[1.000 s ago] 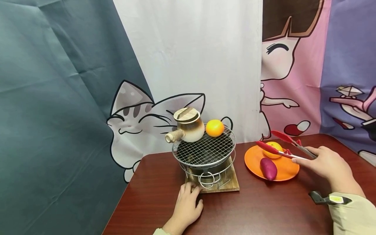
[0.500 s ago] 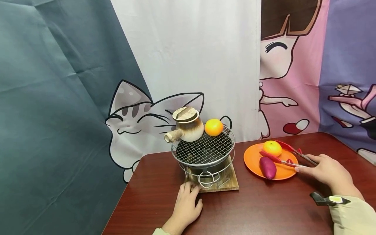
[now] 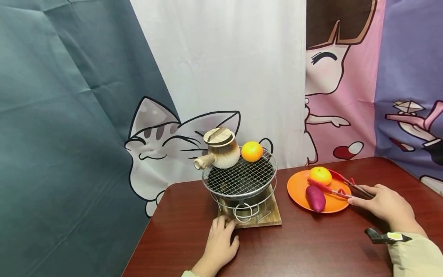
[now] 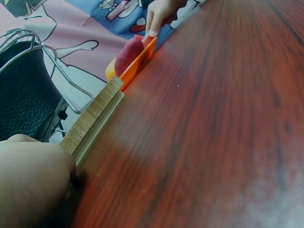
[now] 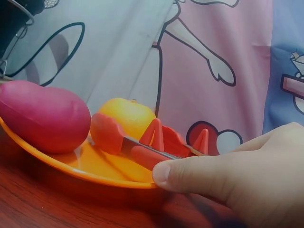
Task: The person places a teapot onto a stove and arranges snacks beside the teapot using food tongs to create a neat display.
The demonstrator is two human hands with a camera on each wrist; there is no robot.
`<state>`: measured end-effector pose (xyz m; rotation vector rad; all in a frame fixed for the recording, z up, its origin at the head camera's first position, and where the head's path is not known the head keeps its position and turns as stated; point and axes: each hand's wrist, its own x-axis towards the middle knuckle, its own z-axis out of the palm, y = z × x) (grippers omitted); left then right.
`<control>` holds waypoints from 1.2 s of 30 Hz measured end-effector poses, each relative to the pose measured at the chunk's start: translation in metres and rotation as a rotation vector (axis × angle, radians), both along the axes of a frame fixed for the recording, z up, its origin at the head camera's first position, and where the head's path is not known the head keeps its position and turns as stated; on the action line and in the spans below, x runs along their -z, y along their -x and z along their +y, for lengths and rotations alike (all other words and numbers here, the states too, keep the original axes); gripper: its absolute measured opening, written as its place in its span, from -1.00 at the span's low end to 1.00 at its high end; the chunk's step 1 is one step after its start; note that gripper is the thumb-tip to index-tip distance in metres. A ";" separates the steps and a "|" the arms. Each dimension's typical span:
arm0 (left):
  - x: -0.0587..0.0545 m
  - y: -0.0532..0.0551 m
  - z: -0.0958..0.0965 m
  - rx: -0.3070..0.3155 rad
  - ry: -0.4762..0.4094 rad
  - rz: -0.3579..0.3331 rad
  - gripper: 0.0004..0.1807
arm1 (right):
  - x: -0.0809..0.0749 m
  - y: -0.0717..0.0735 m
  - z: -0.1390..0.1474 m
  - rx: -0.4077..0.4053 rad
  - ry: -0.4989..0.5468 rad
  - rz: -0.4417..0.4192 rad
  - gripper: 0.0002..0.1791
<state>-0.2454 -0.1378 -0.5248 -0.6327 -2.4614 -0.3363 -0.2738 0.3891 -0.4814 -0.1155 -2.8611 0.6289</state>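
My right hand holds red-tipped tongs low over the orange plate. Their tips lie on either side of an orange at the back of the plate. Beside it sits a purple sweet potato, large at the left in the right wrist view. My left hand rests at the front left edge of a wooden board, its fingertips touching the board and its thumb held apart. On that board stands a round grill.
On the grill's wire mesh are a clay pot with a wooden lid and side handle, and another orange. The reddish-brown table backs onto a printed cloth with cartoon figures.
My right hand has lowered the tongs, bringing their tips from above the plate down around the orange there. My left hand has stayed at the board.
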 end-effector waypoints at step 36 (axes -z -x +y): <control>-0.003 0.000 0.001 0.002 0.006 0.018 -0.52 | -0.083 -0.014 -0.044 -0.047 -0.024 0.163 -0.05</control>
